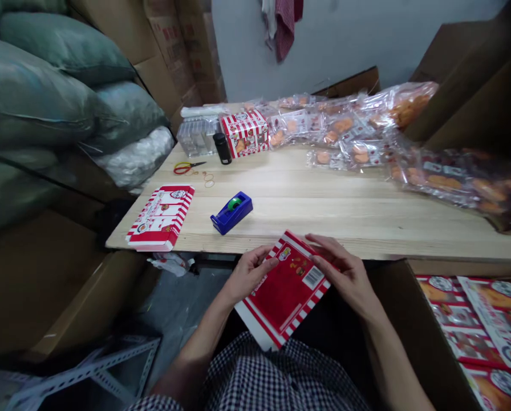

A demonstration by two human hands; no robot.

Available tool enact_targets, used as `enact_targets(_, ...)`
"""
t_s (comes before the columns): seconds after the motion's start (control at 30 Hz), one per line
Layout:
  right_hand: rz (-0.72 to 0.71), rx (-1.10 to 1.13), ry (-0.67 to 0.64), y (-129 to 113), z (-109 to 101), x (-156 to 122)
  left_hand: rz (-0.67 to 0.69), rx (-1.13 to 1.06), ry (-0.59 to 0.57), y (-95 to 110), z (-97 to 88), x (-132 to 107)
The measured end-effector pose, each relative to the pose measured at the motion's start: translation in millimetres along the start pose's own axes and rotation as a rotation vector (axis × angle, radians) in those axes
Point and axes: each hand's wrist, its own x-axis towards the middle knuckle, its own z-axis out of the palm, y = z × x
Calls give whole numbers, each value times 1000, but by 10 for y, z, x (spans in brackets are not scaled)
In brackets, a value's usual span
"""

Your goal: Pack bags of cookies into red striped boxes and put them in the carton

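Note:
Between my two hands I hold a red and white printed carton above my lap, tilted, with its barcode side facing up. My left hand grips its left edge, thumb on top and fingers underneath. My right hand holds the upper right edge, the thumb side near the barcode. Just beyond the carton, on the table, is a blue tape dispenser with a green roll. Flattened striped cartons lie at the table's left front corner.
Clear bags of orange-brown pieces cover the back and right of the wooden table. A striped box, a black bottle and scissors are at the back left. An open cardboard box with printed cartons stands at right.

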Motion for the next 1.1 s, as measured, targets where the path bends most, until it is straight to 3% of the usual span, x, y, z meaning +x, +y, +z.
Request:
enact_targets(0.07, 7, -12, -142, -23, -45, 115, 22, 77, -22, 27, -31, 85)
enact_targets(0.13, 51, 33, -170, 32, -42, 230, 55, 193, -30, 49, -81, 221)
enact_targets(0.23, 43, -4, -107, 235, -17, 484, 149, 397, -34, 99, -176, 539)
enact_targets(0.33, -55, -336, 9, 454, -98, 861, 283, 567, -19, 186, -289, 953)
enact_targets(0.5, -40, -714, 207, 697, -524, 1663, 298, 915, 53, 222, -535, 1636)
enact_targets(0.6, -20, -919, 308, 787, -750, 2247, 257, 1074, 129, 121, -627, 1882)
enact_targets(0.73, -27, -1120, 306, 892, -865, 3008, 283, 1133, 190, -53, -666, 1917)
enact_targets(0.87, -19, -1212, 299, 995, -930, 3515, 355, 1080, 148, -166, -741, 1693)
enact_targets(1.0, 12, -1195, 335, 1016, -1074, 3679, 366, 954, 194, -142, -804, 1432)
enact_targets(1.1, -32, -1124, 422, 918, -1164, 3547, 342, 789, 272, -66, -775, 1349)
